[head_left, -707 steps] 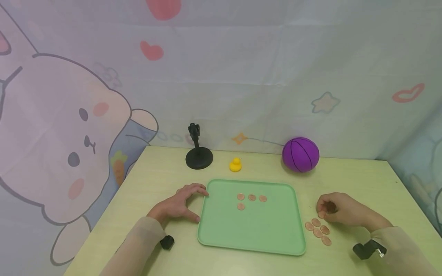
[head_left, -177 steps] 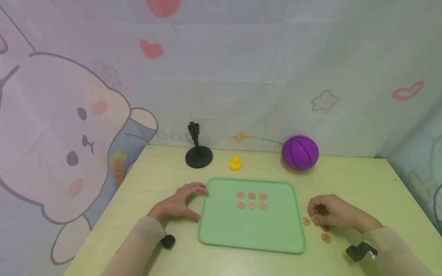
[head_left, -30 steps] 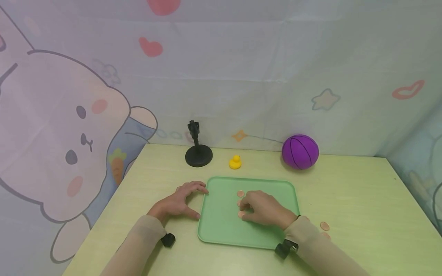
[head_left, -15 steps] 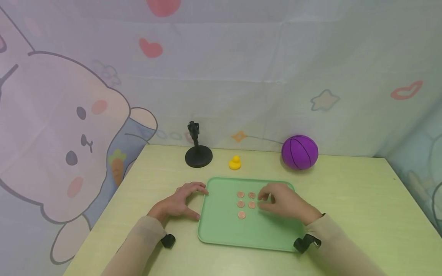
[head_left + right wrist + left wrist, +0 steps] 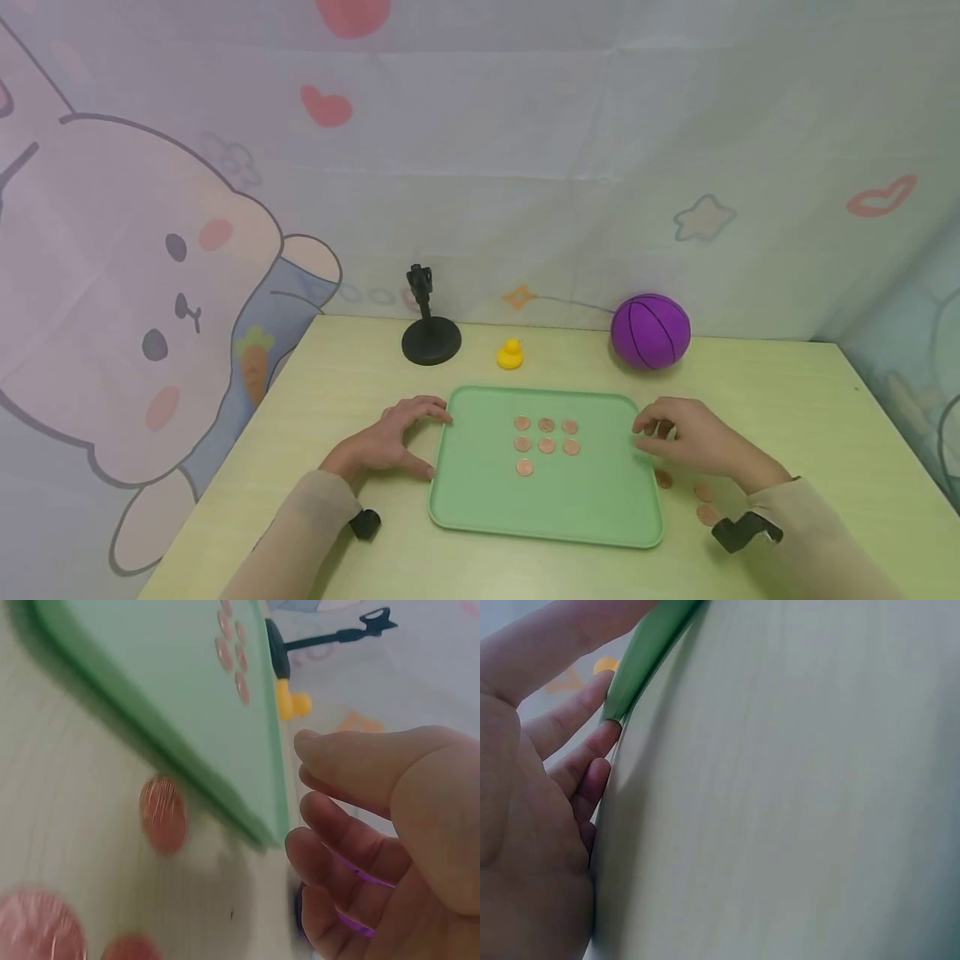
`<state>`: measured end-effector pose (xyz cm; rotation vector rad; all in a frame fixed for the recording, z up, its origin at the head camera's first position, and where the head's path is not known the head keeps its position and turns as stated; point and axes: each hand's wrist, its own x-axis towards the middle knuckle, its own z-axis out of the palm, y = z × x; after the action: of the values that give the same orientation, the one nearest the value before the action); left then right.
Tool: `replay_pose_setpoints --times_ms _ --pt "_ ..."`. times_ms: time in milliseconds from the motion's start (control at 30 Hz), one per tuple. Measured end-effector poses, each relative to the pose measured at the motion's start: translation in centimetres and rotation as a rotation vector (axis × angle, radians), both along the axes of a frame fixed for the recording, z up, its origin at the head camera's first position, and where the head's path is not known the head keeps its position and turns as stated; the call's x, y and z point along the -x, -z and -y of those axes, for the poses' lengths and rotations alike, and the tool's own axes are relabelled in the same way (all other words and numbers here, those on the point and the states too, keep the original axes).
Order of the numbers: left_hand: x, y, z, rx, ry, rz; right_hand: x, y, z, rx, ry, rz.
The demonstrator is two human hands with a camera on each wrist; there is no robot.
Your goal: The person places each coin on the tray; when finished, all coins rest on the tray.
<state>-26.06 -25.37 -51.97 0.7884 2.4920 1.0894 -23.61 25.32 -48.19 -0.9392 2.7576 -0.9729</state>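
A light green tray [image 5: 585, 508] lies on the table, with several copper-coloured coins [image 5: 524, 467] on it: two rows of three and a single one below at the left. At the tray's left edge my left hand [image 5: 390, 437] rests with spread fingers, the fingertips and thumb touching the rim. In the left wrist view its fingers [image 5: 585, 761] lie against the green rim. My right hand [image 5: 693, 437] hovers at the tray's right rim, fingers loosely bent and holding nothing. Below it on the table are three loose coins, one coin [image 5: 163, 814] close beside the tray.
Behind the tray stand a black round-based stand [image 5: 432, 340], a yellow rubber duck [image 5: 510, 355] and a purple ball [image 5: 651, 332] with black lines. A printed cloth [image 5: 480, 125] hangs behind the table's back edge.
Over the earlier frames, coins went from the right-hand pile onto the tray; the newest starts a third row. My right hand has since moved right off the tray. The left hand stays put.
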Motion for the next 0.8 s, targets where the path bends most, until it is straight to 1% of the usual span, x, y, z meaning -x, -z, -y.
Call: replay_pose_setpoints --times_ms 133,233,367,467,633,800 --pt "0.0 0.0 0.0 0.007 0.003 0.002 -0.4 0.4 -1.7 -0.031 0.028 0.047" --pt "0.0 0.0 0.0 0.008 0.008 0.004 -0.8 0.8 -2.7 -0.054 0.041 0.119" --pt "0.1 0.0 0.0 0.011 0.011 0.001 -1.1 1.3 -3.6 -0.074 0.016 0.218" --pt "0.2 0.1 0.1 0.013 0.007 0.003 -1.2 1.6 -3.8 -0.068 -0.006 0.27" --pt "0.1 0.0 0.0 0.009 0.003 0.009 -1.2 1.7 -3.9 -0.071 -0.017 0.268" --pt "0.0 -0.2 0.0 0.007 0.005 0.009 -1.4 1.7 -3.6 -0.084 -0.016 0.23"
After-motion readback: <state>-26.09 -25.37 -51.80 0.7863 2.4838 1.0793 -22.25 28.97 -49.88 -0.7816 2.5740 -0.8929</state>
